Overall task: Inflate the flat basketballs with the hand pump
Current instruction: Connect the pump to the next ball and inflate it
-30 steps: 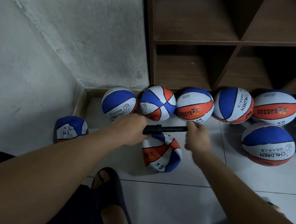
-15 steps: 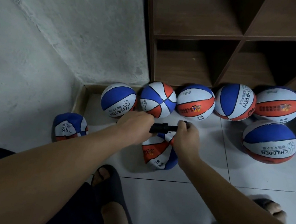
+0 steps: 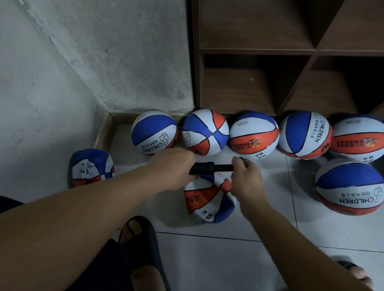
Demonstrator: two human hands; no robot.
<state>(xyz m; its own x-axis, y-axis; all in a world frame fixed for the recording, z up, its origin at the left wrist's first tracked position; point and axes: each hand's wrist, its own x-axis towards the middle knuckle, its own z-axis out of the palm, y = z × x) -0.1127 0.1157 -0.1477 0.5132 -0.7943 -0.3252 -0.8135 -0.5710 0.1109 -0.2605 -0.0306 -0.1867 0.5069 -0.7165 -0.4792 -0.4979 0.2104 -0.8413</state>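
A black hand pump (image 3: pixel 211 168) lies level between my hands, just above a crumpled red, white and blue basketball (image 3: pixel 208 201) on the floor tiles. My left hand (image 3: pixel 171 167) grips the pump's body at its left end. My right hand (image 3: pixel 247 174) grips the handle at the right end. Where the pump meets the ball is hidden behind my hands. A second flat ball (image 3: pixel 90 168) slumps against the wall at the left.
Several round basketballs line the foot of a brown wooden shelf unit (image 3: pixel 259 56), among them one (image 3: pixel 155 132) in the corner and one (image 3: pixel 350 188) at the right. Rough white walls close the left side. My sandalled feet (image 3: pixel 140 233) stand on the white tiles below.
My right hand pushed the handle in toward the left hand, then drew it back out to the right. The view shifted slightly.
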